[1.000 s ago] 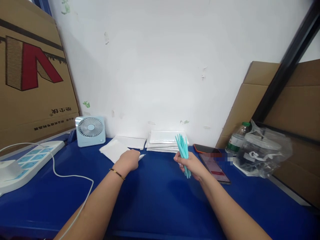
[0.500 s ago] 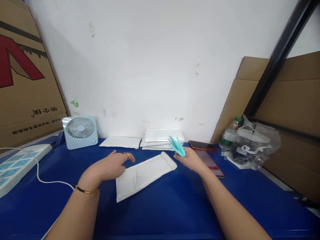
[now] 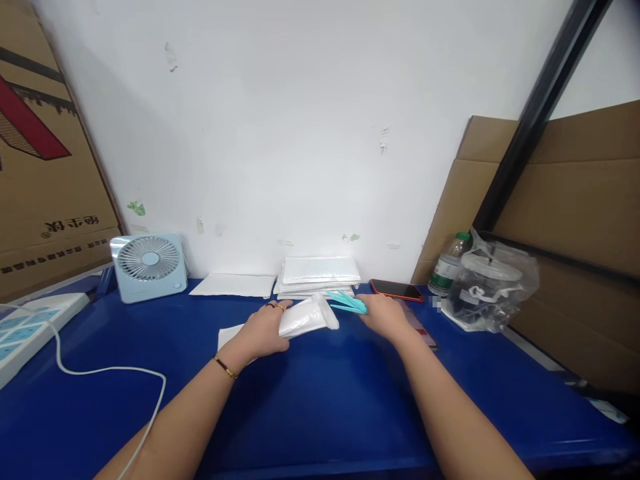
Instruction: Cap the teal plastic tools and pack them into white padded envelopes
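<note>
My left hand (image 3: 263,328) grips a white padded envelope (image 3: 306,317) and holds its open end up off the blue table (image 3: 320,393). My right hand (image 3: 384,315) holds a bunch of slim teal sticks (image 3: 346,303), their tips pointing left at the envelope's mouth and almost touching it. A gold bracelet sits on my left wrist and rings on its fingers.
A stack of white envelopes (image 3: 319,275) and a single flat one (image 3: 233,285) lie against the wall. A small fan (image 3: 148,264) stands at left, with a power strip (image 3: 27,328) and cable. A phone (image 3: 397,290), bottle (image 3: 447,272) and bagged container (image 3: 491,287) sit at right.
The envelope lay flat on the table half a second ago; my left hand has picked it up. My right hand has swung the teal sticks down and left towards its mouth.
</note>
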`<state>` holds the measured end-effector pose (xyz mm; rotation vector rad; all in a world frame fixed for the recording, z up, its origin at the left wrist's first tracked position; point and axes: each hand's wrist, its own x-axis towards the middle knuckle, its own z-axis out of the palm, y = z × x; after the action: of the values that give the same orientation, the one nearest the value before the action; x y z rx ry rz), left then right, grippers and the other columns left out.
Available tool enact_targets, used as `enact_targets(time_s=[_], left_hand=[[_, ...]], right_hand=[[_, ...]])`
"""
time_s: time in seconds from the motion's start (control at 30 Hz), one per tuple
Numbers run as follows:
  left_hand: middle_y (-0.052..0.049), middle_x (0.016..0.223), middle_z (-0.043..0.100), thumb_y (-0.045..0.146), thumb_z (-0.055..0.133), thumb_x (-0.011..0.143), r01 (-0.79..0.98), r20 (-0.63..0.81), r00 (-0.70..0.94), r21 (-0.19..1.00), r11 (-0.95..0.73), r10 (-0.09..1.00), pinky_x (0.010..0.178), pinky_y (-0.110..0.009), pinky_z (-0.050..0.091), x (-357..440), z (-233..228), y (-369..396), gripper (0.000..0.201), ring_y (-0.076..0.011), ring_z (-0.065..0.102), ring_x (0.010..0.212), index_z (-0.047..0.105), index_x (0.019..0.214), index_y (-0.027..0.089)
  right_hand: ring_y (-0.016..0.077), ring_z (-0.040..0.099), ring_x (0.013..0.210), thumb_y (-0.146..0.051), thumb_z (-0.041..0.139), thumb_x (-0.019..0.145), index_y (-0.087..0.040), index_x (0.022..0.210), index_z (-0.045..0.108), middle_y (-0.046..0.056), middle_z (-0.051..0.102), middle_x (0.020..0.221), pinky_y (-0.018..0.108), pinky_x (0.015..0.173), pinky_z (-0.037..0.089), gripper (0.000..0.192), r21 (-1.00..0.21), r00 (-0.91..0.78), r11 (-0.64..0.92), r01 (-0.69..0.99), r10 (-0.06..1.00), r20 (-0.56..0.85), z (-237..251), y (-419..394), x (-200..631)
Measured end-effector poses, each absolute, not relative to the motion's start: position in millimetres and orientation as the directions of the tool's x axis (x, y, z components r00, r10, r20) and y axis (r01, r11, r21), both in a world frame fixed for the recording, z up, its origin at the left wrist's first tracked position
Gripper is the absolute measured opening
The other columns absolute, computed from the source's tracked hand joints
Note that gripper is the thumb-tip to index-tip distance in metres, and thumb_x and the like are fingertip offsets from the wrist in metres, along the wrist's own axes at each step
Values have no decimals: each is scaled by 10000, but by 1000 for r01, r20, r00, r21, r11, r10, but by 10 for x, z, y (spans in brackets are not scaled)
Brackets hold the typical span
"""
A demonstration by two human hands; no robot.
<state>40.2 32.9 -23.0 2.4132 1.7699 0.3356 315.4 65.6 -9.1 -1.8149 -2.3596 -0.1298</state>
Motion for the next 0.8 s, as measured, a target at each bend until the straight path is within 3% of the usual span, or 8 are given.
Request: enact_targets(time_s=[0.13,0.33,0.57,0.8], left_hand=[[-78,1133,542,212,566,584,904,179,297,263,-336,938,846,-306,428,391,-125,314,711,-242,554,1001,399,1275,221],[-47,1104,527,168,534,589,885,273,361,202,-420,892,863,-320,396,462,-88,279,646,-234,533,1000,428,1222,246],[-46,1081,523,154,497,624,822,311,476,174,-542,823,853,-341,363,562,-133,254,550,-229,498,1021,457,1163,252],[-47,1067,517,110,477,620,838,388,453,122,-532,803,896,-352,324,516,-98,271,565,-224,473,1047,456,1168,246]], right_hand=[[245,613,839,-191,480,791,-256,1042,600,90,659,923,283,643,380,285,42,-266,262,964,951,158,-57,633,3151],[245,617,836,-161,464,791,-229,1000,597,87,658,900,291,664,404,256,161,-308,284,945,938,159,-26,594,3096],[238,615,818,-136,475,759,-206,952,588,93,660,881,302,683,397,234,148,-430,412,899,895,118,-69,527,2912],[252,617,791,-156,488,736,-207,940,583,95,653,888,295,626,389,231,91,-407,399,912,910,84,-94,558,3024]])
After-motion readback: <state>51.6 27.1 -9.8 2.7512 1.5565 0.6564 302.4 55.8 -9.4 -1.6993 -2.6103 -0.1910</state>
